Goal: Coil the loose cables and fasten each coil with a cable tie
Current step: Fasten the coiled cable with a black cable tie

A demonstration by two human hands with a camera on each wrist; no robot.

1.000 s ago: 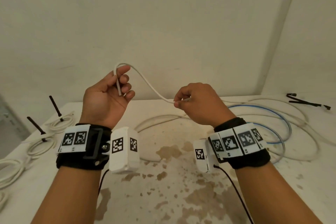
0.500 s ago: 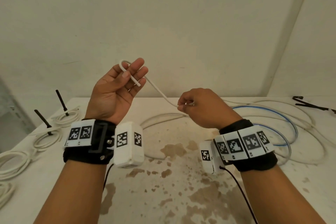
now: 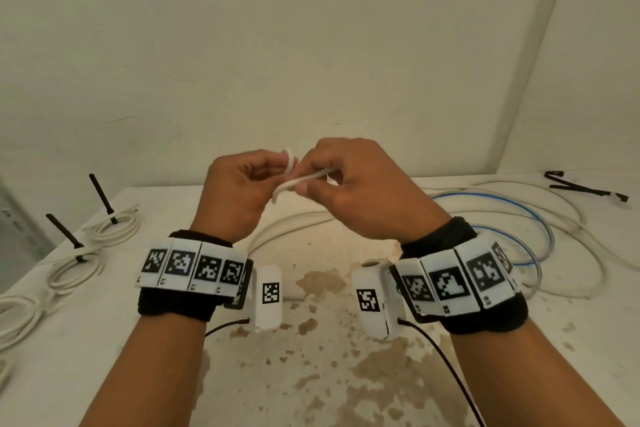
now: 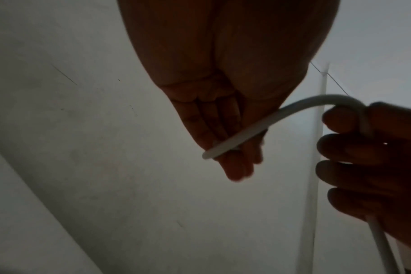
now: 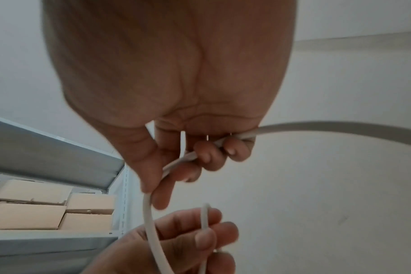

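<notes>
Cable: white cable [image 3: 300, 180], raised above the counter [image 3: 346, 374] between my two hands, its free end curled into a first small loop.
Left grip: my left hand [image 3: 239, 196] has fingers curled round the loop's end, holding it.
Right grip: my right hand [image 3: 360, 198] pinches the running length between thumb and fingers; that length passes through the palm and trails off to the right.
Step, as I judge it: starting the coil. I should keep the first loop pinned in the left hand, feed slack with the right, and lay each turn the same width without twisting.
Rest of cable: loose cables [image 3: 519, 246], white and blue, sprawl on the counter to the right.
Ties: black cable ties [image 3: 585, 187] lie far right.
Done: tied coils [image 3: 114, 224] sit left.
Containers: cardboard boxes [image 5: 26, 213] on a shelf; contents hidden.
</notes>
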